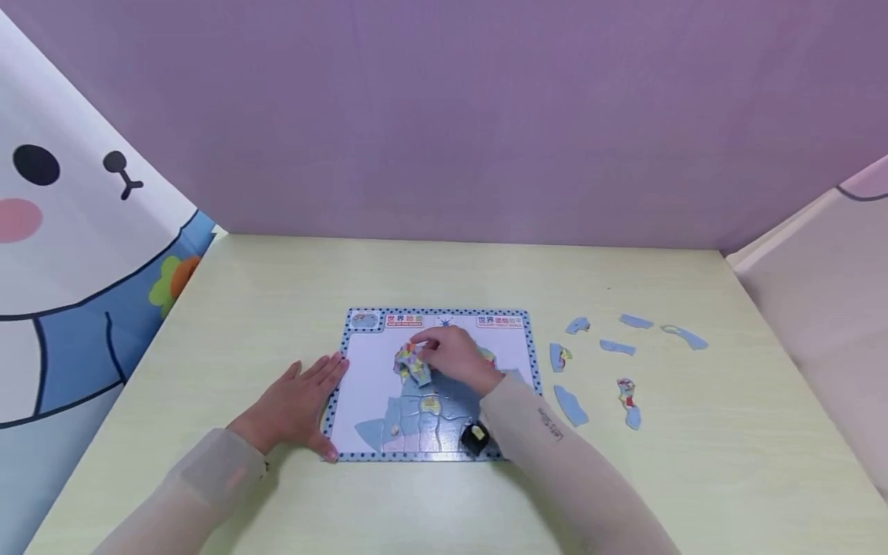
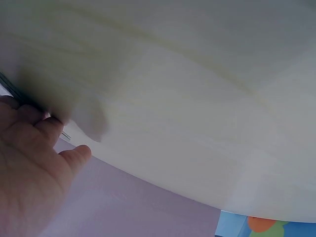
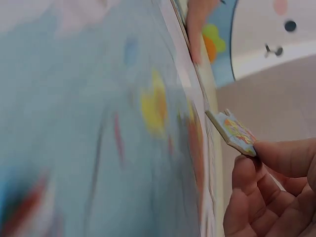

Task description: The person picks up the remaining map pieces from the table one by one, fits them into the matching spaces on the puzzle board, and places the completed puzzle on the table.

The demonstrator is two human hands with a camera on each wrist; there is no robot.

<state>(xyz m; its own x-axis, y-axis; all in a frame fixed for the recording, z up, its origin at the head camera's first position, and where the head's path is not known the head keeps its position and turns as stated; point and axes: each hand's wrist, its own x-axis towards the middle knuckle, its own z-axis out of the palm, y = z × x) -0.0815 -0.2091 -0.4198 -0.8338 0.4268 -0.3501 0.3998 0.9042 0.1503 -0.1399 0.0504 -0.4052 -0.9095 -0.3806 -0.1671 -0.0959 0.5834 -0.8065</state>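
Note:
A world-map jigsaw board (image 1: pixel 361 378) with a dotted blue border lies flat on the table. Blue sea pieces (image 1: pixel 409 432) are joined along its lower part, while the upper left shows bare white. My left hand (image 1: pixel 294 405) rests at the board's left edge, fingers straight and thumb near the lower corner. Over the middle of the board, my right hand (image 1: pixel 454 356) pinches a colourful puzzle piece (image 3: pixel 234 132) between thumb and fingertips. In the right wrist view this piece is tilted and raised off the board. My right hand and sleeve hide part of the board's right side.
Several loose puzzle pieces (image 1: pixel 570 405) lie scattered on the table (image 1: pixel 277 277) to the right of the board. A purple partition (image 1: pixel 472 123) stands behind the table. A printed cartoon panel (image 1: pixel 83 254) borders its left side.

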